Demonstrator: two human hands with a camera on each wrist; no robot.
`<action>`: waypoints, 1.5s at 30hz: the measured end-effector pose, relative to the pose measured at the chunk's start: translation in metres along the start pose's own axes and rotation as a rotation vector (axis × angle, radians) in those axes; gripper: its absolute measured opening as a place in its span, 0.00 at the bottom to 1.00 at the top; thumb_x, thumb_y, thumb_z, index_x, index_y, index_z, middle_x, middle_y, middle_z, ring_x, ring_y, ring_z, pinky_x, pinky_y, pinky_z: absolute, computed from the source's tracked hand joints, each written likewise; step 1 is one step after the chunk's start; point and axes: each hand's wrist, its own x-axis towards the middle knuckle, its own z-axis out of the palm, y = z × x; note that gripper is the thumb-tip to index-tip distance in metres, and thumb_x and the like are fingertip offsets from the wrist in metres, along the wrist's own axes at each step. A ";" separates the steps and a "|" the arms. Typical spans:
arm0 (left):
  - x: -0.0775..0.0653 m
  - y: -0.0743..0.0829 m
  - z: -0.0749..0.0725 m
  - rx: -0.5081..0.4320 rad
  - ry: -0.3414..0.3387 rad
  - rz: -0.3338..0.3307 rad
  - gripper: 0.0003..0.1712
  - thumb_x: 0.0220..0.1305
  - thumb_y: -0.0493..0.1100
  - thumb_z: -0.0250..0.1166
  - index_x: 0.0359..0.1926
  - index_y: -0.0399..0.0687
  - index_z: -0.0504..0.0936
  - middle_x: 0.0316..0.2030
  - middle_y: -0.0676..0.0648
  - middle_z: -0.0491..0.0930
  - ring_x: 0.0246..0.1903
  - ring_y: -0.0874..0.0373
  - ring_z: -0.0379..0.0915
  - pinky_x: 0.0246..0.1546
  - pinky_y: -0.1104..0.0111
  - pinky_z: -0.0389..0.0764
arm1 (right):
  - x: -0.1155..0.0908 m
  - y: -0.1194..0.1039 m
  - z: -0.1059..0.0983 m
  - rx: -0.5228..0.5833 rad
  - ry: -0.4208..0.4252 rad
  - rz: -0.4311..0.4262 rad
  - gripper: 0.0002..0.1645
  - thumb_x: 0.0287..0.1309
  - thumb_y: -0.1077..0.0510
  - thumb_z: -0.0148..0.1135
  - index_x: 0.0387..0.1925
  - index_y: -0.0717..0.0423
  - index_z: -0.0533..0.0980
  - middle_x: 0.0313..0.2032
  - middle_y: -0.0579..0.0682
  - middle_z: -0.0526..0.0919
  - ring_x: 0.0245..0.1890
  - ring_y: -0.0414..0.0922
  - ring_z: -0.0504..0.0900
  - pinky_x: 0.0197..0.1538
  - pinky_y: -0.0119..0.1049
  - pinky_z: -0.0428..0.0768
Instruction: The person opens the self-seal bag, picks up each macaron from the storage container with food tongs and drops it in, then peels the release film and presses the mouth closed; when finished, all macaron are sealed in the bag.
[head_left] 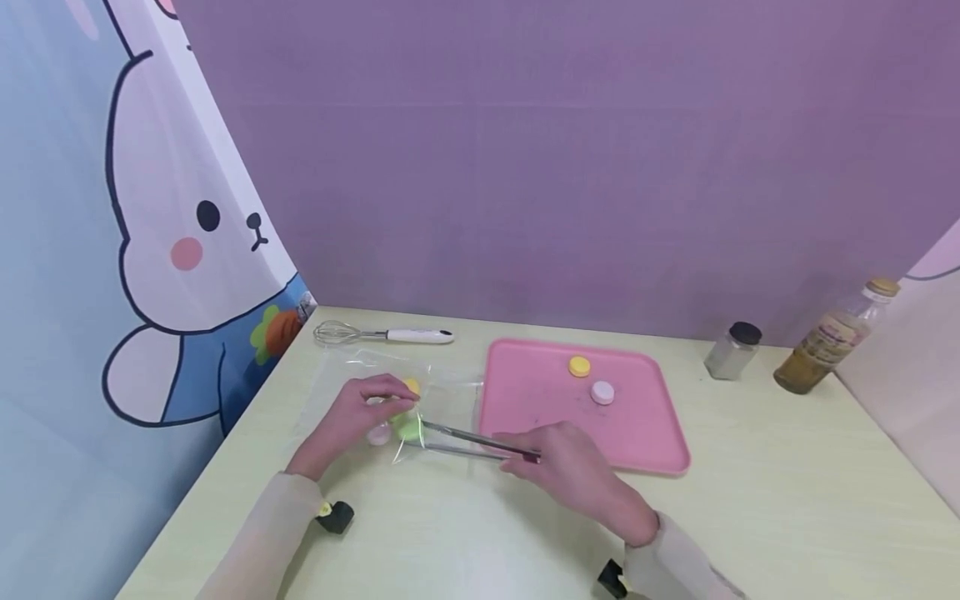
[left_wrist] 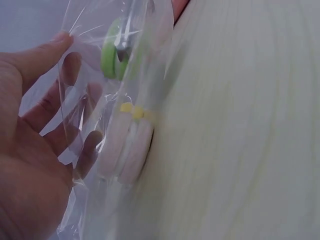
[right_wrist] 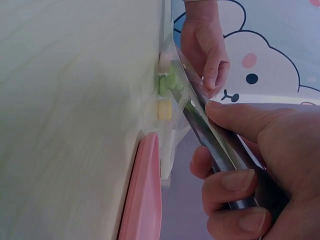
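Observation:
My left hand (head_left: 358, 410) pinches the edge of a clear plastic bag (head_left: 450, 400) between thumb and finger, lifting its mouth. With curled fingers my right hand (head_left: 573, 467) grips metal tongs (head_left: 480, 437), whose tips reach into the bag. At those tips is a green macaron (left_wrist: 108, 61); whether they still squeeze it I cannot tell. A pale pink macaron (left_wrist: 114, 150) stands on edge inside the bag in the left wrist view. A yellow macaron (right_wrist: 165, 109) lies near the green one, partly behind my left fingers in the head view.
Right of the bag, a pink tray (head_left: 517, 375) bears a yellow macaron (head_left: 579, 367) and a pale pink macaron (head_left: 602, 392). A whisk (head_left: 416, 336) lies behind the bag. At the back right stand a black-lidded jar (head_left: 731, 354) and a corked bottle (head_left: 825, 346).

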 end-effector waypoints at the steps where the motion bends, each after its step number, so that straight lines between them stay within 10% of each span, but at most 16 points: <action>1: 0.000 0.000 0.001 0.003 0.000 -0.005 0.06 0.63 0.40 0.72 0.41 0.47 0.91 0.42 0.52 0.86 0.48 0.55 0.79 0.56 0.50 0.76 | 0.001 0.000 0.001 -0.001 -0.003 -0.004 0.21 0.61 0.50 0.72 0.56 0.39 0.84 0.14 0.35 0.67 0.18 0.32 0.61 0.21 0.29 0.64; 25: 0.003 0.002 0.007 0.049 0.018 -0.017 0.06 0.61 0.38 0.74 0.40 0.48 0.91 0.39 0.54 0.85 0.47 0.54 0.78 0.56 0.49 0.75 | 0.005 0.005 0.013 -0.069 -0.011 -0.007 0.22 0.60 0.46 0.72 0.57 0.40 0.84 0.14 0.35 0.65 0.18 0.32 0.61 0.21 0.29 0.65; 45: 0.002 0.006 0.007 0.066 0.027 0.009 0.06 0.61 0.36 0.74 0.39 0.47 0.90 0.37 0.55 0.85 0.44 0.55 0.80 0.53 0.48 0.77 | -0.039 0.030 -0.009 -0.078 0.143 0.036 0.23 0.54 0.42 0.75 0.52 0.39 0.86 0.17 0.26 0.70 0.19 0.28 0.66 0.22 0.27 0.65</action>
